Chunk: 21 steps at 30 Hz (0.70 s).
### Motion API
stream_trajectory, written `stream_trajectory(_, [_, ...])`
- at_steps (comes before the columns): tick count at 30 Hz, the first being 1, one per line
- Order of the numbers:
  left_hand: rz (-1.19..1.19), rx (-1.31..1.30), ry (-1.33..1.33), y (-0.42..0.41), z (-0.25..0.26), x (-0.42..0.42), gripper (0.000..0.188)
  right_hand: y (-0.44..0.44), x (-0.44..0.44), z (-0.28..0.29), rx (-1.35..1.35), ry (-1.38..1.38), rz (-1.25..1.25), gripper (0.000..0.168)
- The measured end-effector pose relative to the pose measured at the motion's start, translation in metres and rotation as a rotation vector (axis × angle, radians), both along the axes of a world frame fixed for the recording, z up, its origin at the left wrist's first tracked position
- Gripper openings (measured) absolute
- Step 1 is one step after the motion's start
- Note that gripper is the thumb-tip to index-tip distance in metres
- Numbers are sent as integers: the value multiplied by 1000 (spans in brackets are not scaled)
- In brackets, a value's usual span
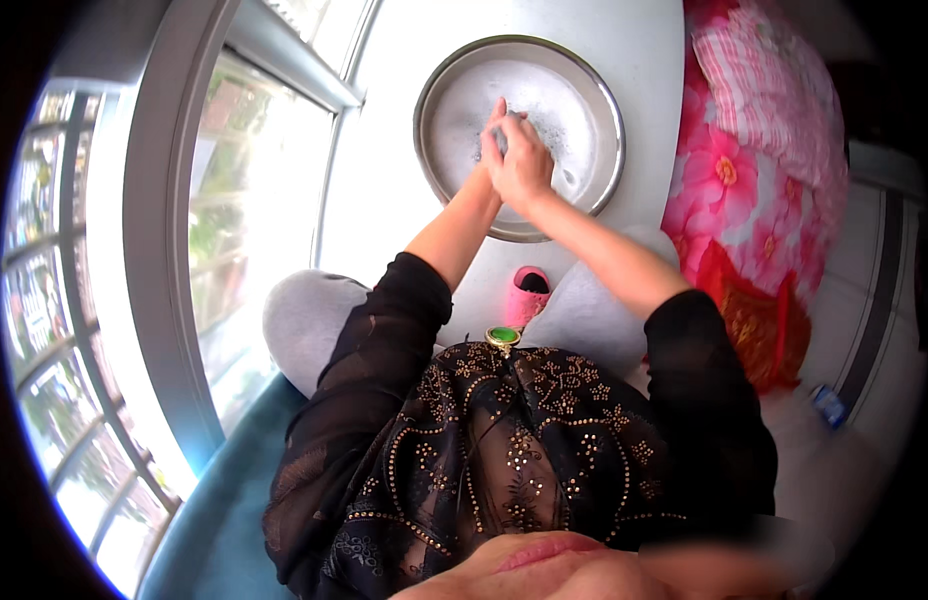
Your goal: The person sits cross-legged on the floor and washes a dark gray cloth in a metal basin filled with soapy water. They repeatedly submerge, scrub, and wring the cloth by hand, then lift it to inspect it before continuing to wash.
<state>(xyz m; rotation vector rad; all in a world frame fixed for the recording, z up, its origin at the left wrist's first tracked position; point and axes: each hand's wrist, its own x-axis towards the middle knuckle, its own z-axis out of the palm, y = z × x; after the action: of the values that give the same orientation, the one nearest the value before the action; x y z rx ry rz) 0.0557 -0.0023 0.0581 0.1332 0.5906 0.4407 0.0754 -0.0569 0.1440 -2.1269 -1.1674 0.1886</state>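
A round stainless steel basin (618,154) of whitish, sudsy water (464,101) stands before me. My right hand (530,163) is over the basin, its fingers bent around a small grey item (501,139), perhaps cloth. Pressed against it from the other side is my left hand (498,111), with its fingertips pointing away from me. Most of the left palm is hidden behind the right hand. Both forearms cross the near rim, and the wrists nearly meet. Bubbles float around the hands.
The basin sits on a white surface (644,90) beside a framed window (261,172). To the right lie a pink floral cloth (723,187), a striped pillow (764,97) and a red bag (764,330). A pink clog (529,296) shows between my grey-trousered knees.
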Motion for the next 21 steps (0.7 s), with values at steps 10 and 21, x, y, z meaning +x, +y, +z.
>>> stream_trajectory(10, [-232, 520, 183, 39, -100, -15, 46, 3, -12, 5, -141, 282, -116, 29])
stream_trajectory(21, [19, 24, 105, -3, 23, 8, 45, 29, 41, -31, -255, 360, -419, 23])
